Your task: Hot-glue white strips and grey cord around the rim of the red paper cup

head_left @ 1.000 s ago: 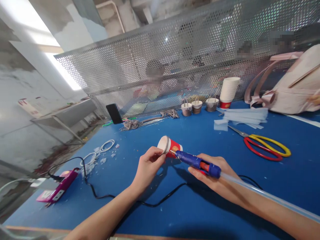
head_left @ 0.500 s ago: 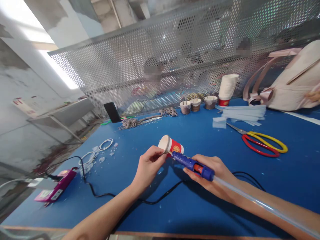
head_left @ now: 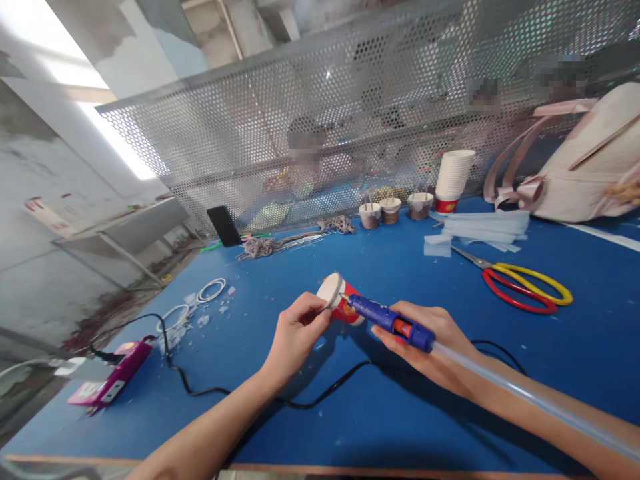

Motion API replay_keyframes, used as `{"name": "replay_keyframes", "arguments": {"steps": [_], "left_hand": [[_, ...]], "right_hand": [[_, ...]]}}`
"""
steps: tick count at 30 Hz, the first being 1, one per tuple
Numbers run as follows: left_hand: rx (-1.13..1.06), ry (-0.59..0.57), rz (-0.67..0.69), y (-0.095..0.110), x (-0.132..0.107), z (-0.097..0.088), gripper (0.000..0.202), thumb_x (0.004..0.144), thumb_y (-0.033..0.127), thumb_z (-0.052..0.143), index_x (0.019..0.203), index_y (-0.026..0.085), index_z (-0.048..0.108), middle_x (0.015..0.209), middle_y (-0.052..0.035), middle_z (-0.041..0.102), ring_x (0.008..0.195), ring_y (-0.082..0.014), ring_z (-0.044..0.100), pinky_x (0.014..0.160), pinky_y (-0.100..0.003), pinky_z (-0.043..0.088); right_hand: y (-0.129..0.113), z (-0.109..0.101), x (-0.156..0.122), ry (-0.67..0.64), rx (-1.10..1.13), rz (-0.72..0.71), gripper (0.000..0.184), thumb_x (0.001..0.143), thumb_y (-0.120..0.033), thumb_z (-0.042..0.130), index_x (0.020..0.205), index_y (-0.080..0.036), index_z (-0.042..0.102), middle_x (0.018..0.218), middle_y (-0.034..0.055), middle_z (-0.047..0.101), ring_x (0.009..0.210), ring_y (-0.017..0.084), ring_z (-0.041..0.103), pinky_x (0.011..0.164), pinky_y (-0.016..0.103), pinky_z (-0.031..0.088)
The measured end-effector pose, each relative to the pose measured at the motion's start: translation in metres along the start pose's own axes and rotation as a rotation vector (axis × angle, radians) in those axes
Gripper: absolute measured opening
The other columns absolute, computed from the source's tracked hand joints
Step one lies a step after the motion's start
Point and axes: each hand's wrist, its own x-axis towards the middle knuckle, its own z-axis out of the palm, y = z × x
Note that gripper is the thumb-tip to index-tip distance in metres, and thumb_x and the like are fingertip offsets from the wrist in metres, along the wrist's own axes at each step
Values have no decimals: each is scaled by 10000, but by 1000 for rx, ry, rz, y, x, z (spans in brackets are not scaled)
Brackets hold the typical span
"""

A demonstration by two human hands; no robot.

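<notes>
Between the thumb and fingers of my left hand (head_left: 300,333) is a red and white paper cup (head_left: 349,311), tilted on its side with its white end toward the left. A grey cord (head_left: 327,305) seems to run along the rim where the fingers pinch. My right hand (head_left: 430,337) is wrapped round a blue hot glue gun (head_left: 375,312). The gun's nozzle is at the cup's side, near the rim; whether it touches I cannot tell. A long clear glue stick (head_left: 510,385) sticks out of the gun's back end, over the right forearm.
Yellow-and-red-handled scissors (head_left: 523,285) and white strips (head_left: 485,227) lie at right. Along the back stand stacked paper cups (head_left: 455,177), small wrapped cups (head_left: 370,216), grey cord bundles (head_left: 263,248) and a phone (head_left: 223,225). A black cable (head_left: 210,390) crosses from a purple power strip (head_left: 113,380).
The cup has turned in my left hand, its right end now lower. My right hand and the glue gun have shifted slightly right, with the nozzle a little higher on the cup.
</notes>
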Motion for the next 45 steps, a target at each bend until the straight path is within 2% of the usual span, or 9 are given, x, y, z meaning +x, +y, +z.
{"name": "replay_keyframes", "arguments": {"steps": [2, 7, 13, 15, 20, 25, 32, 38, 45], "left_hand": [[0, -6, 5, 0, 0, -1, 115, 745, 244, 594, 675, 160, 632, 686, -1, 556, 607, -118, 507, 593, -233, 415], [-15, -26, -4, -2, 0, -2, 133, 753, 248, 592, 669, 159, 643, 689, -6, 559, 624, -124, 509, 609, -242, 416], [-84, -60, -25, -1, 1, -3, 136, 744, 243, 601, 653, 153, 648, 680, -5, 560, 614, -123, 510, 603, -245, 413], [-95, -70, -32, -2, 2, -3, 138, 741, 248, 608, 654, 152, 652, 682, -8, 566, 612, -123, 511, 598, -246, 415], [-105, -69, -38, -5, 3, -4, 127, 734, 242, 605, 660, 149, 648, 691, -11, 565, 615, -123, 504, 589, -240, 418], [-94, -80, -35, -4, 3, -5, 132, 743, 238, 593, 661, 146, 641, 690, -14, 561, 622, -126, 499, 593, -240, 421], [-92, -72, -18, -5, 3, -5, 135, 741, 228, 596, 642, 150, 644, 663, -4, 557, 609, -124, 507, 592, -242, 412], [-81, -82, -36, -3, 3, -5, 132, 741, 226, 591, 651, 149, 648, 688, -7, 568, 618, -123, 505, 593, -243, 414], [-73, -79, -20, -6, 4, -6, 129, 739, 229, 595, 644, 152, 636, 666, -3, 551, 610, -123, 501, 593, -244, 408]], "right_hand": [[-1, -1, 0, 1, 7, 29, 191, 873, -311, 511, 733, -189, 554, 596, -11, 601, 472, 88, 511, 484, 195, 392], [-1, 1, -1, -8, 23, -44, 192, 862, -314, 526, 729, -177, 548, 587, -11, 582, 461, 84, 492, 479, 202, 380], [-2, -7, 5, -34, 61, 213, 279, 848, -359, 521, 627, -188, 521, 516, -46, 494, 450, 82, 394, 451, 202, 349], [-4, -8, 5, -53, 77, 252, 288, 838, -370, 528, 615, -188, 520, 519, -46, 489, 462, 84, 383, 452, 203, 342], [-7, -9, 4, -107, 121, 239, 230, 836, -351, 523, 688, -182, 574, 570, -35, 545, 484, 85, 409, 476, 202, 347], [-5, -11, 6, -49, 106, 269, 315, 827, -380, 523, 577, -192, 482, 503, -44, 472, 457, 87, 366, 439, 209, 328], [-8, -7, 3, -102, 102, 164, 189, 842, -312, 535, 716, -184, 595, 586, -18, 589, 483, 93, 462, 484, 208, 376], [-3, -11, 6, -45, 94, 275, 324, 828, -387, 534, 575, -192, 475, 509, -38, 495, 457, 86, 379, 437, 205, 332], [-8, -8, 3, -116, 98, 164, 218, 845, -322, 529, 688, -176, 572, 563, -16, 565, 469, 86, 426, 474, 206, 360]]}}
